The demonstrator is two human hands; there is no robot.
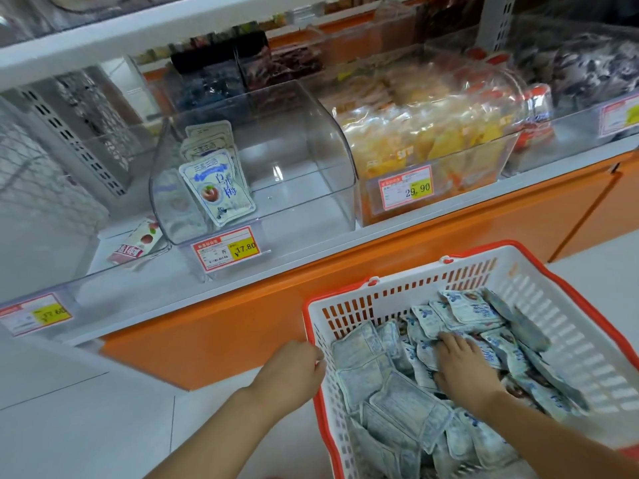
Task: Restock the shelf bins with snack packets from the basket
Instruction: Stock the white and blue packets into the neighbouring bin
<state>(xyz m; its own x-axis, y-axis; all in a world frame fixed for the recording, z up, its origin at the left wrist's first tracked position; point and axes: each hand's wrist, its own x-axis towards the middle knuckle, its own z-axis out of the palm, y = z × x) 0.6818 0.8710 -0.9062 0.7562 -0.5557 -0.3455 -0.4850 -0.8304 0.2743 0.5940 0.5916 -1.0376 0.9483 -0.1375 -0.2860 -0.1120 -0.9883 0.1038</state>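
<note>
A white basket with a red rim (511,271) sits low at the right, filled with several pale blue snack packets (387,392). My left hand (294,364) grips the basket's left rim. My right hand (463,368) is inside the basket, fingers spread over the packets; whether it holds one I cannot tell. On the shelf above stands a clear plastic bin (294,160), nearly empty, with a few of the same blue packets (216,188) leaning upright at its left end.
A second clear bin (432,133) at the right is full of yellow-orange packets. A pink packet (136,242) lies on the shelf left of the blue-packet bin. Price tags (226,248) hang on the bin fronts. The shelf base (311,305) is orange.
</note>
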